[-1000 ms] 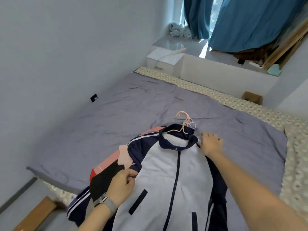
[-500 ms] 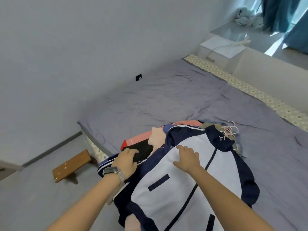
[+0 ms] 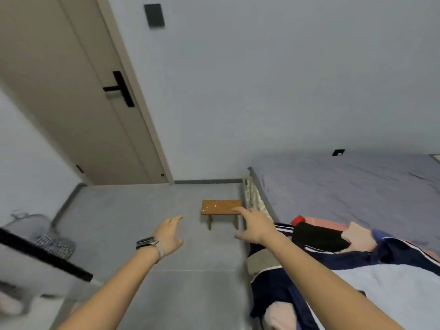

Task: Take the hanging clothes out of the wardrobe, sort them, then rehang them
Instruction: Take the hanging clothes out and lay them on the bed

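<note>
Both hands were out in front and held nothing: the left hand [image 3: 170, 235], with one wristwatch [image 3: 148, 242] strapped at its wrist, had its fingers spread and relaxed over the grey floor [image 3: 142, 234], and the right hand [image 3: 253, 226] likewise hung loose-fingered in the air, just off the bed's near corner.

One bed [image 3: 345, 186] with a purple-grey sheet served as the landmark, filling the right side of the view. One pile of clothes [image 3: 333, 253] lay on its near edge, spilling partly over the side. At least five garments could be counted in it: a navy and pale-blue jacket [image 3: 381, 282] on top, a black piece [image 3: 319, 236], a pink one [image 3: 328, 225] with a red corner, a pale peach one and a grey-beige fold. Further layers were buried and could not be counted, and no hanger could be made out. The pile ran off the right and bottom edges of the frame.

One small wooden stool [image 3: 221, 208] stood on the floor just beside the bed's foot. One closed door [image 3: 78, 103] with a black handle stood well to the left of the bed. Farther left of the bed, a dark bar [image 3: 45, 258] and some grey wire-like object were blurred and cut off, too unclear to identify.
</note>
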Demonstrator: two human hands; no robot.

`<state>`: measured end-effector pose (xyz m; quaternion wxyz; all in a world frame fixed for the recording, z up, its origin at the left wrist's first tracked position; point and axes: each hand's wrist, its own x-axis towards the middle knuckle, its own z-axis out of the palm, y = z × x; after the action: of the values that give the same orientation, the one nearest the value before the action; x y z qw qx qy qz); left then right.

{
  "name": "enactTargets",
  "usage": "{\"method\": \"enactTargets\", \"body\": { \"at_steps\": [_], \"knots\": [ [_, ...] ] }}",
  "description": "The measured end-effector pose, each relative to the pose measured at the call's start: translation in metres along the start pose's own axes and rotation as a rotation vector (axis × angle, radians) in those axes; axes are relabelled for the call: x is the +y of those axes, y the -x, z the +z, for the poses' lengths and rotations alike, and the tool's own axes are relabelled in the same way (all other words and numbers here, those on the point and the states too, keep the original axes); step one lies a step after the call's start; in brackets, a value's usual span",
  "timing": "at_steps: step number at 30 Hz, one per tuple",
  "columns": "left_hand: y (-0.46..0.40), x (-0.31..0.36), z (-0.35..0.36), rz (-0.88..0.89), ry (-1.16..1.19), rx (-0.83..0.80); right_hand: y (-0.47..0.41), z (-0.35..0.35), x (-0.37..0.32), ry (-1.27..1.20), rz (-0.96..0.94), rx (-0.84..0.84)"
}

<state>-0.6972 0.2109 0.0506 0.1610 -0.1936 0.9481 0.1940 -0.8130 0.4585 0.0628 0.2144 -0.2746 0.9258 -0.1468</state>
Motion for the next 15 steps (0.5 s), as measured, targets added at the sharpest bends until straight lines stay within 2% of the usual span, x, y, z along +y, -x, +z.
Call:
{"method": "enactTargets", "body": {
  "at_steps": [5, 8, 12, 15],
  "knots": [
    [0.137, -0.201, -0.031, -0.339, 0.167, 0.097, -0.034, 0.063, -0.233, 0.13, -0.359, -0.147],
    [0.222, -0.289, -0.041, -0.496, 0.261, 0.21, -0.028, 0.119, -0.354, 0.121, -0.551, -0.256],
    [0.322, -0.375, -0.046, -0.728, 0.367, 0.385, -0.007, 0.181, -0.486, 0.162, -0.767, -0.353],
    [0.365, -0.42, -0.04, -0.863, 0.389, 0.467, -0.001, 0.213, -0.562, 0.187, -0.873, -0.404]
  ]
}}
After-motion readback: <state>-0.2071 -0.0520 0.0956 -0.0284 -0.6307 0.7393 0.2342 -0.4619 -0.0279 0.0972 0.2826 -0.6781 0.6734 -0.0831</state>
